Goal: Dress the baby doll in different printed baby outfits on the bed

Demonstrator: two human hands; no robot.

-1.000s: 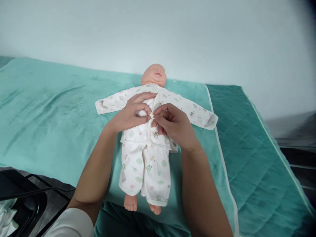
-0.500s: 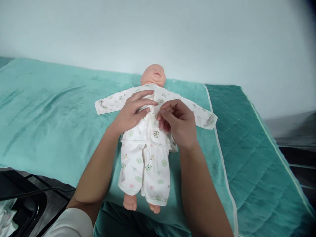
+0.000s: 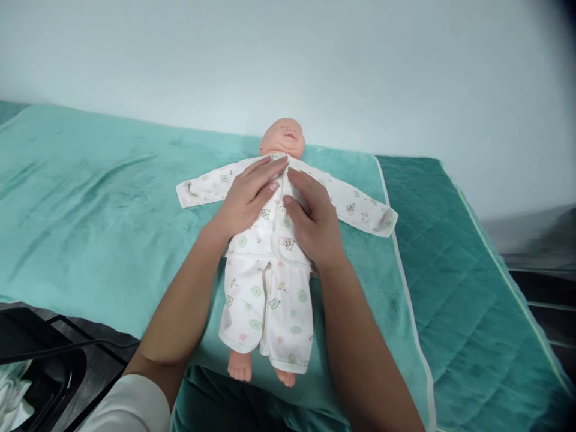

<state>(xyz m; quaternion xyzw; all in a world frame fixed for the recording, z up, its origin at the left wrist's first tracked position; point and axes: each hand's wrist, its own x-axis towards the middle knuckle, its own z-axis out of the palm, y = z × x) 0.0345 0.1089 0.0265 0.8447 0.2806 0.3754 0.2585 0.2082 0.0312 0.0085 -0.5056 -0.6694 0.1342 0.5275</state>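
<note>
The baby doll [image 3: 282, 138] lay face-up on the green blanket [image 3: 103, 210], head by the far edge and feet by the near one, left hand [image 3: 249, 201] and right hand [image 3: 317, 222], fingers loosely extended, grasping nothing visible, seemingly flattening its jacket [image 3: 275, 243].

The bald doll [image 3: 283, 138] lies face up on the teal blanket [image 3: 112, 240] before you — bare feet [image 3: 240, 366] towards you, sleeves [image 3: 369, 215] spread wide — in a white long-sleeved top [image 3: 279, 237] and matching trousers [image 3: 289, 324], both printed in green and pink.
</note>
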